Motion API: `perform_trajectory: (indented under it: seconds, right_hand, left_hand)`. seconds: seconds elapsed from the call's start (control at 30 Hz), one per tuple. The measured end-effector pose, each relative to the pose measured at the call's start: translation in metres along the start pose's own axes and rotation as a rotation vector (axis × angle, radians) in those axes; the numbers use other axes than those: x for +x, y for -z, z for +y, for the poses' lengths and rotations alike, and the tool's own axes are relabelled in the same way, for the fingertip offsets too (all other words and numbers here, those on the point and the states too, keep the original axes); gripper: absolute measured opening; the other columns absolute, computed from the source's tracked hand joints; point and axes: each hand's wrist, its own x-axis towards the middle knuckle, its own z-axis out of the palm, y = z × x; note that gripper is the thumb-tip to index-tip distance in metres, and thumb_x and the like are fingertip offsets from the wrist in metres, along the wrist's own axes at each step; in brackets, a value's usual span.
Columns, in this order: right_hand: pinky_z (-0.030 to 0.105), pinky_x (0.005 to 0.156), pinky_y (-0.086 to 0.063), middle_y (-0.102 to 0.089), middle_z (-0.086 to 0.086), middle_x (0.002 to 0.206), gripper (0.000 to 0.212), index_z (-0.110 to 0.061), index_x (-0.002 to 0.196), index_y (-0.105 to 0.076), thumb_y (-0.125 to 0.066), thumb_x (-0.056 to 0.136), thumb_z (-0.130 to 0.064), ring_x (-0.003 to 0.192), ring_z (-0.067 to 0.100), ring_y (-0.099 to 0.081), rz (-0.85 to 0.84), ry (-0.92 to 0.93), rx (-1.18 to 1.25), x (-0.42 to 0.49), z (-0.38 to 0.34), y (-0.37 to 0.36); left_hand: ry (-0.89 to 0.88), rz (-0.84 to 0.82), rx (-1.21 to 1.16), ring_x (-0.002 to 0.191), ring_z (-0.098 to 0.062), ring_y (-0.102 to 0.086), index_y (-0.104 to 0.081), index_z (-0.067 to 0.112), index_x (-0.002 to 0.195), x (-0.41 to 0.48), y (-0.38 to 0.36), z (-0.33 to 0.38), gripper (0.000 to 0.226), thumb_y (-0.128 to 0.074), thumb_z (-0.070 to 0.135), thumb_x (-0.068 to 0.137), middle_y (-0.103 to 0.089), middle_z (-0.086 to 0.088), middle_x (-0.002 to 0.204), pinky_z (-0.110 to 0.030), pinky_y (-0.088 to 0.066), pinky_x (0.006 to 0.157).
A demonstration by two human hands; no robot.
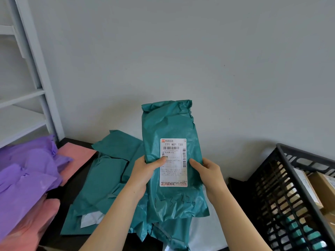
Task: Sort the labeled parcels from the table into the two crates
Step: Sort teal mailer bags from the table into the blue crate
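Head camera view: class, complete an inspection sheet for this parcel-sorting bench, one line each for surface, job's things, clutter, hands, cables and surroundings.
Surface: dark table, mostly covered by parcels.
Job's things: held teal parcel raised upright, white label facing the camera; more teal parcels lying flat; purple parcels and pink parcels piled at left; one black crate at right, holding cardboard boxes; second crate not in view.
Clutter: nothing seen.
Hands: left hand and right hand each grip a side of the held parcel, thumbs on the front.
Cables: nothing seen.
Surroundings: white shelf at left, plain wall behind.
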Motion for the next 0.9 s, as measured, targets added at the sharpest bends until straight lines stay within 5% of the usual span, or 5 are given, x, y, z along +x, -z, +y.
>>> perform_trajectory:
  seconds: [0.9]
  right_hand:
    - [0.048,0.088,-0.055,-0.074,0.009,0.090,0.017,-0.009,0.087,-0.069,-0.056,0.096,-0.017,0.092,0.031,-0.068,0.078,-0.072,0.184,-0.0065,0.0038,-0.0068]
  left_hand:
    - [0.006,0.056,-0.048,0.101,-0.018,-0.067,-0.068,0.022,0.104,0.0053,0.0002,-0.0051,0.017,-0.058,0.030,0.094,-0.074,0.003,0.102,-0.043,-0.048,0.097]
